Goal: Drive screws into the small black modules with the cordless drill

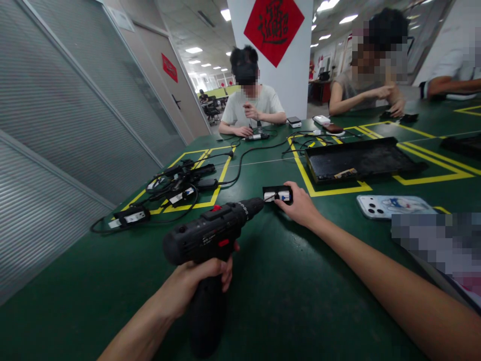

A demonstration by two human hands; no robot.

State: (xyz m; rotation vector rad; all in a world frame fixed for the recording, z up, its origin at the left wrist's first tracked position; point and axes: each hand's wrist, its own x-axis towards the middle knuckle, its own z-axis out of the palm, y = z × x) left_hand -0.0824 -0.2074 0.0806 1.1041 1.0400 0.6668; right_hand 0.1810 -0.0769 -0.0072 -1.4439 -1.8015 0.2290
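A black cordless drill [205, 233] is in my left hand [208, 276], whose fingers wrap round its grip. The drill points forward and to the right, and its thin bit reaches a small black case with a white inside [268, 195]. My right hand [300, 205] pinches that case by its right end on the green table [259, 255]. A bit of blue and black shows inside the case, partly behind my fingers. I cannot tell whether the bit's tip sits on a screw.
Tangled black cables and adapters [184, 185] lie at left within yellow tape. At right are a black tray [361, 160], a phone [394, 206] and a blurred item [439, 250]. Across the table, one person [253, 103] handles a tool [257, 137]; another person [364, 90] sits at right.
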